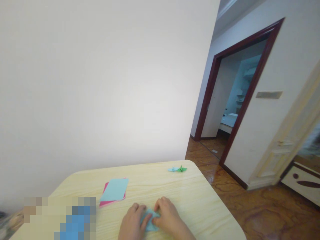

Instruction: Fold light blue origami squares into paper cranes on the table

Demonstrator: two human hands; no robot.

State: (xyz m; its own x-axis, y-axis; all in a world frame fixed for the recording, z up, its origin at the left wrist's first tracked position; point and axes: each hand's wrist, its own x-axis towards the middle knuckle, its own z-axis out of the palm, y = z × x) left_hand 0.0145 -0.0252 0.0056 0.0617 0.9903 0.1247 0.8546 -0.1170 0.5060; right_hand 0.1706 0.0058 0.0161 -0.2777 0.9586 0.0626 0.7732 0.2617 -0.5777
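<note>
Table point(200, 196): pale wood-grain top, rounded far corners, close to a plain off-white wall point(112, 83).
Blue paper point(152, 226): at the table's near edge, between the 2 hands, partly covered by fingers.
Left hand point(131, 220): thumb and fingers clamped on the paper's left side.
Right hand point(170, 216): thumb and fingers clamped on its right side.
Loose sheets: 1 light blue sheet point(115, 189) overlapping 1 pink sheet point(106, 203), left of centre.
Folded figures: 1 pale blue figure point(172, 169) beside 1 green figure point(181, 169), far right corner.
Pixelated patch point(77, 223): near left, contents unreadable.
Floor point(270, 216): glossy brown wood.
Doorway: dark red frame point(209, 90), bluish room beyond.
</note>
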